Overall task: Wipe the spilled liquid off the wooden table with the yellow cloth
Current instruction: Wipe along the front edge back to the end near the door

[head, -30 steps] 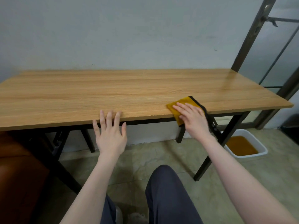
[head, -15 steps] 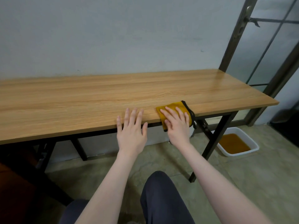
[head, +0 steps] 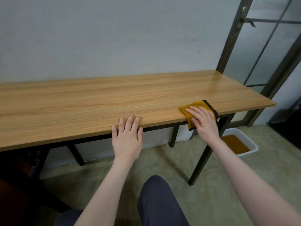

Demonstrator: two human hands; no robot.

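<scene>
Both hands flat: right hand (head: 205, 124) presses yellow cloth (head: 196, 106) on wooden table (head: 97, 103).

The yellow cloth (head: 197, 106) (dark-trimmed along one edge) lies flat at the near right edge of the wooden counter (head: 97, 101), one corner drooping over the front lip. No liquid shows on the light, grained top.

The wooden table (head: 97, 101) is a long plank-grain top on black metal legs, standing against a pale wall. A yellow cloth (head: 197, 106) with a dark border lies at the front edge toward 3 o'clock, partly overhanging it. The right hand (head: 204, 122) lies flat on the cloth. The left hand (head: 127, 136) rests its fingertips on the front edge at 6 o'clock.
</scene>
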